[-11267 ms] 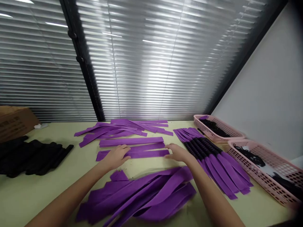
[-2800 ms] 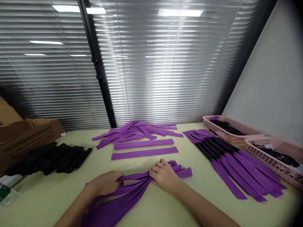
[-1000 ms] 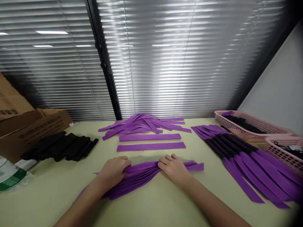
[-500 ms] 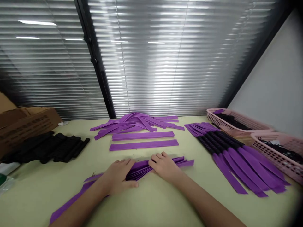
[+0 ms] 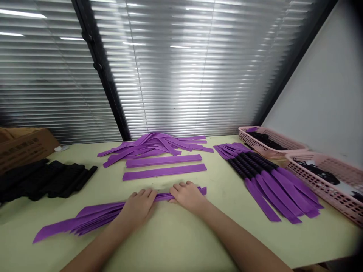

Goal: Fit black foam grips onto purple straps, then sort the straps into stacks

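Bench (image 5: 181, 241): pale yellow-green top, set against slatted window blinds (image 5: 181, 75)

Bundle of purple strips (image 5: 93, 216): laid flat near the front of the bench, running from lower left up to the right, fanned at its left end and gathered under both hands

Left hand (image 5: 138, 206): laid palm-down on the middle of the bundle, fingers (image 5: 146, 194) stretched out and flat; nothing is gripped, the strips are only pressed

Right hand (image 5: 188, 195): laid on the right end of the bundle, fingers lightly curled over the strips; whether the strips are pinched cannot be told

Two single purple strips (image 5: 164, 166): laid parallel, just beyond the hands

Loose heap of purple strips (image 5: 154, 143): further back, near the blinds

Row of purple strips with black ribbed middles (image 5: 263, 173): fanned out at the right

Two pink lattice baskets (image 5: 326, 181): at the far right, dark items held inside

Black pieces (image 5: 45, 181): stacked at the left, beside a cardboard box (image 5: 25, 147)
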A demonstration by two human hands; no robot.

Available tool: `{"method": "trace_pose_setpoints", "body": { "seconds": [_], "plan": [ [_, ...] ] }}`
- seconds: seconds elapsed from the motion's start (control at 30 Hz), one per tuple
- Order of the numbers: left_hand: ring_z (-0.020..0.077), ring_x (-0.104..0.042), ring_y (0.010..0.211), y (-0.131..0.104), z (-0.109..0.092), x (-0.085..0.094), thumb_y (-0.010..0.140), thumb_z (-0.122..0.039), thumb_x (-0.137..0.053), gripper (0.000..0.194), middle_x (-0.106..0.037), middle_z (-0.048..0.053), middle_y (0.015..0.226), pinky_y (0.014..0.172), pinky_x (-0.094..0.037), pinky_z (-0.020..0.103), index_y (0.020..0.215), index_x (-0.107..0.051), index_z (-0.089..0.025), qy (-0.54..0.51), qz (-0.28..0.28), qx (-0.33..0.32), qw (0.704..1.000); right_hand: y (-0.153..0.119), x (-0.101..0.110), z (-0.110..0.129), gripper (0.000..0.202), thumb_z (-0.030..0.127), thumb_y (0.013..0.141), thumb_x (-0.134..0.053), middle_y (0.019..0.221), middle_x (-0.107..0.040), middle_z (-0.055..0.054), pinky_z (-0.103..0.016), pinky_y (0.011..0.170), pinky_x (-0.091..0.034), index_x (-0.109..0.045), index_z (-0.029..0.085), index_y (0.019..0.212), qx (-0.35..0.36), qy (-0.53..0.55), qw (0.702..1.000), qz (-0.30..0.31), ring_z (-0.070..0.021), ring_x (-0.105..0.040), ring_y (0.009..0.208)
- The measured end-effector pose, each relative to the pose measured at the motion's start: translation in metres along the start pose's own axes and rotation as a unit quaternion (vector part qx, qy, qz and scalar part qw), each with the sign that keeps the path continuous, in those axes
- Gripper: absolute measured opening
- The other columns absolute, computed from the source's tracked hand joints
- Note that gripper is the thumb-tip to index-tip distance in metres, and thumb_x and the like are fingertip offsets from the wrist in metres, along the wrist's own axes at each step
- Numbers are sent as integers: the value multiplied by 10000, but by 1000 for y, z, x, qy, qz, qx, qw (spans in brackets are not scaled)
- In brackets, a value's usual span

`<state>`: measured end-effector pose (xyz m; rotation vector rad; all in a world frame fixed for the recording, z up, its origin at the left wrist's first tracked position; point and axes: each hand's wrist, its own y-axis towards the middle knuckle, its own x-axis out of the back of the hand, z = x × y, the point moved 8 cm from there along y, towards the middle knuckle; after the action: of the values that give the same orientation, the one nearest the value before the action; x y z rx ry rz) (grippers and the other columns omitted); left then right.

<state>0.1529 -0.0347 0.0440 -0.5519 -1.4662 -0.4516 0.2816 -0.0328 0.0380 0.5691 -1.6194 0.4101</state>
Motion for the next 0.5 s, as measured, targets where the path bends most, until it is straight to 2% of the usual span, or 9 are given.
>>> {"method": "trace_pose_setpoints", "body": {
  "seconds": [0.1, 0.17, 0.3, 0.37, 0.43, 0.5],
  "plan": [
    [285, -597, 1001, 7, -14, -8, 975, -290, -320, 317, -629, 131, 1085, 800, -474, 411, 1099, -578, -155, 21, -2, -11, 1000, 5, -1, 11, 372, 461, 918, -500, 1005, -669, -129, -407, 721, -502, -565, 136, 1086, 2, -10, 1000, -8, -267, -640, 895],
    [281, -608, 969, 11, -18, -12, 973, -270, -345, 295, -642, 129, 1053, 774, -480, 390, 1070, -593, -144, 37, -8, -27, 999, 7, -2, 16, 363, 451, 920, -502, 1011, -664, -132, -412, 728, -497, -551, 139, 1099, -1, -11, 1000, -7, -268, -635, 898],
    [277, -624, 918, 17, -18, -16, 969, -232, -363, 286, -659, 135, 1027, 740, -490, 378, 1095, -597, -127, 54, -18, -70, 996, 9, -1, 26, 312, 399, 968, -411, 1023, -655, -132, -428, 784, -475, -548, 144, 1085, 16, -13, 999, -34, -267, -603, 951],
    [271, -631, 896, 17, -15, -14, 970, -243, -371, 285, -666, 139, 1008, 744, -494, 378, 1080, -607, -128, 47, -26, -67, 996, 10, 0, 29, 283, 341, 985, -371, 1014, -657, -128, -420, 781, -471, -552, 138, 1061, 19, -14, 999, -41, -261, -605, 933],
    [280, -621, 950, 12, -12, -4, 966, -236, -371, 283, -660, 153, 1039, 802, -487, 404, 1079, -611, -136, 26, -72, -48, 996, 9, 1, 25, 243, 306, 979, -387, 1001, -663, -117, -401, 754, -473, -550, 140, 1048, 5, -7, 999, -33, -253, -622, 887],
    [287, -599, 1024, -1, -19, 7, 958, -198, -338, 306, -652, 156, 1076, 881, -458, 442, 1083, -615, -162, -25, -132, -57, 989, 6, 4, 17, 224, 315, 971, -411, 979, -673, -101, -371, 725, -469, -545, 152, 1048, -17, 19, 999, -19, -238, -638, 841]
  ]
}}
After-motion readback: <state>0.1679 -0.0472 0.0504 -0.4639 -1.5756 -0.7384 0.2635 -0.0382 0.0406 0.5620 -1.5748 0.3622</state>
